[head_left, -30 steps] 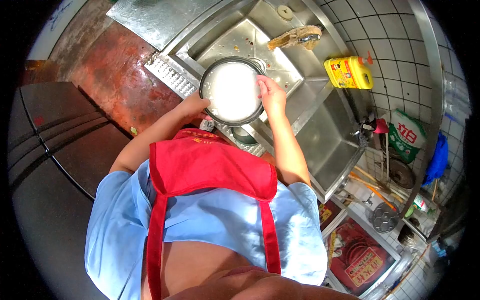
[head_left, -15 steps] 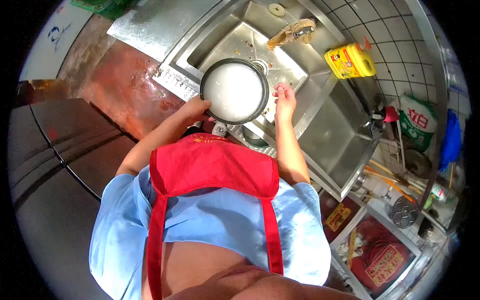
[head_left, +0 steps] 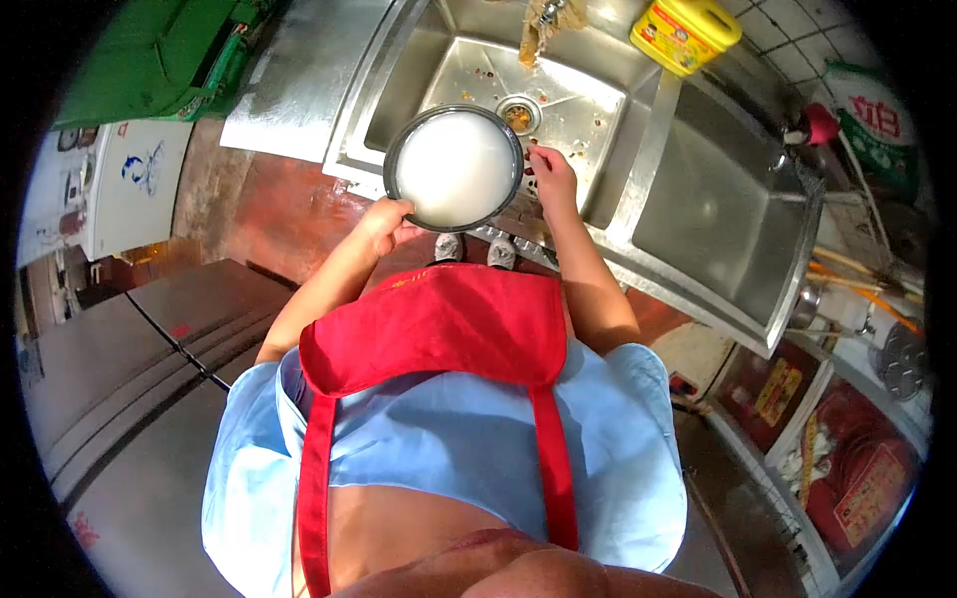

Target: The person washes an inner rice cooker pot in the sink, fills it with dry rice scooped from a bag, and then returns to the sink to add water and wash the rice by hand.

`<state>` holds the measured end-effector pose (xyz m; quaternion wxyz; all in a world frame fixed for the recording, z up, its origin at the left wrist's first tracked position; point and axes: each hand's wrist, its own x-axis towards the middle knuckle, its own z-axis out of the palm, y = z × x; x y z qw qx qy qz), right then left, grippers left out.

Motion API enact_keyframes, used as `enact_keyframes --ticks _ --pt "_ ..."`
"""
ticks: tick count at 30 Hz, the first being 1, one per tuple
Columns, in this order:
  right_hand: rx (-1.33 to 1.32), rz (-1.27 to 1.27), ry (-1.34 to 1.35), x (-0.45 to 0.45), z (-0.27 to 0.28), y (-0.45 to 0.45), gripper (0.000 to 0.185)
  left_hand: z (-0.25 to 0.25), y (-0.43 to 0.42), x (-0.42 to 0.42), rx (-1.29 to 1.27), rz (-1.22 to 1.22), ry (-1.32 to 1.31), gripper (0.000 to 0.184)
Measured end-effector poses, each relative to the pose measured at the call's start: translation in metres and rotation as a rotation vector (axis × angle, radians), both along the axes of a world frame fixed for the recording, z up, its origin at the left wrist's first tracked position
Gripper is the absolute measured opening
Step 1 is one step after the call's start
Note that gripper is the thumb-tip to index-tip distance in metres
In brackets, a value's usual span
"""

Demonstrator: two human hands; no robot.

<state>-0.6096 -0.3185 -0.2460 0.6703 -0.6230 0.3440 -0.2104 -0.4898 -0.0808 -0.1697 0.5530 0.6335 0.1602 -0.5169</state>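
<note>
A round dark-rimmed pot (head_left: 513, 140), filled with cloudy white liquid, is held over the front edge of the left sink basin (head_left: 588, 130). My left hand (head_left: 389, 227) is closed on its lower left rim, thumb on top. At the right side of the pot, my right hand (head_left: 553, 181) is closed with its fingertips at the rim. What lies under the pot is hidden. Scraps of food are scattered on the basin floor around the drain (head_left: 518, 117).
Right of the left basin is a second sink basin (head_left: 713, 189). A yellow jug (head_left: 686, 35) stands behind them, near a cloth-wrapped faucet (head_left: 543, 25). A steel counter (head_left: 294, 85) lies left, with a green bin (head_left: 140, 60) beyond. A dark cabinet (head_left: 150, 369) is at my lower left.
My right hand was apart from the pot and is now at its rim. The view has shifted, bringing the green bin and both shoes into sight.
</note>
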Motion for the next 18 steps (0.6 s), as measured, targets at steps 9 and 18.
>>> enact_keyframes --ticks 9,18 --pt "0.012 0.004 -0.002 -0.012 -0.024 0.000 0.021 -0.004 -0.002 0.003 0.038 0.008 0.006 0.027" --pt "0.043 0.065 0.032 -0.011 -0.016 0.002 0.021 0.012 -0.011 -0.006 0.118 0.037 -0.044 0.022"
